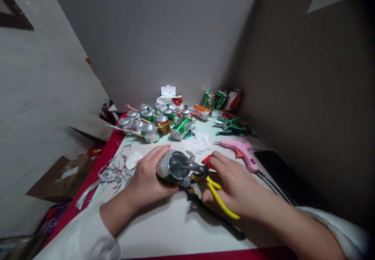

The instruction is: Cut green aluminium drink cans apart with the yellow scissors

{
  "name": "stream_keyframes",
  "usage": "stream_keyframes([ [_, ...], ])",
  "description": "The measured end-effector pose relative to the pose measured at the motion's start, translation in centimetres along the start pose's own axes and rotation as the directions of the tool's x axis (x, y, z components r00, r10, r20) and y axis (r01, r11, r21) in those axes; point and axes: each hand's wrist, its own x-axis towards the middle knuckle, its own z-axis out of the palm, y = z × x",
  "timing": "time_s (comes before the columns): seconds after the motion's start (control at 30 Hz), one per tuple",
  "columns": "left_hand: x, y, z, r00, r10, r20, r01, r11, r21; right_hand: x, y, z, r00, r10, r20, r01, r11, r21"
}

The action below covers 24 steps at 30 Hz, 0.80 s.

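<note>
My left hand (149,174) is wrapped round a cut-open can (173,167), its open end tilted toward the right and its inside dark grey. My right hand (234,182) grips long-nose pliers (220,199) with yellow and red handles. The pliers' dark jaws reach over the can's rim into its mouth. Beneath my hands, a dark-handled tool (216,215) lies on the white table top.
Small cans with lids and straws (150,131) crowd the back left. A green can (181,129) lies near white tissue (199,142). A pink glue gun (241,148) and green-handled pliers (231,126) lie right; metal scraps (109,175) lie left.
</note>
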Motion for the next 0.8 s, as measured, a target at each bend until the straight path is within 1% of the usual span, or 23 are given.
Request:
stream_keyframes([
  [0.07, 0.0, 0.0, 0.2, 0.999, -0.030, 0.022, 0.029, 1.000, 0.010, 0.0, 0.0, 0.5, 1.000, 0.009, -0.021, -0.010, 0.997, -0.081],
  [0.13, 0.1, 0.1, 0.3, 0.998, -0.060, 0.032, 0.059, 0.998, 0.015, -0.1, 0.0, 1.0, 0.999, 0.022, -0.033, -0.026, 0.992, -0.127],
  [0.2, 0.1, 0.2, 0.2, 0.995, -0.090, 0.042, 0.090, 0.996, 0.011, -0.2, 0.1, 1.2, 0.999, 0.032, -0.029, -0.036, 0.991, -0.132],
  [0.27, 0.1, 0.4, 0.2, 0.991, -0.110, 0.076, 0.111, 0.994, -0.013, -0.3, 0.1, 1.2, 0.999, 0.045, 0.006, -0.044, 0.995, -0.092],
  [0.33, 0.2, 0.5, 0.0, 0.988, -0.111, 0.110, 0.117, 0.992, -0.044, -0.3, 0.1, 1.1, 0.998, 0.051, 0.034, -0.049, 0.997, -0.056],
  [0.47, 0.4, 0.5, -0.3, 0.988, -0.089, 0.130, 0.099, 0.992, -0.074, -0.3, 0.4, 1.3, 1.000, 0.024, -0.005, -0.025, 0.994, -0.103],
  [0.6, 0.7, 0.4, -0.5, 0.980, -0.057, 0.192, 0.084, 0.987, -0.137, -0.4, 0.6, 1.6, 1.000, 0.011, -0.002, -0.011, 0.994, -0.107],
  [0.7, 0.8, 0.4, -0.5, 0.973, -0.056, 0.222, 0.099, 0.977, -0.191, -0.5, 0.5, 1.3, 0.999, 0.038, 0.018, -0.038, 0.999, -0.034],
  [0.8, 0.7, 0.7, -0.4, 0.973, -0.054, 0.222, 0.108, 0.966, -0.237, -0.5, 0.3, 0.9, 0.993, 0.069, 0.099, -0.083, 0.985, 0.153],
])
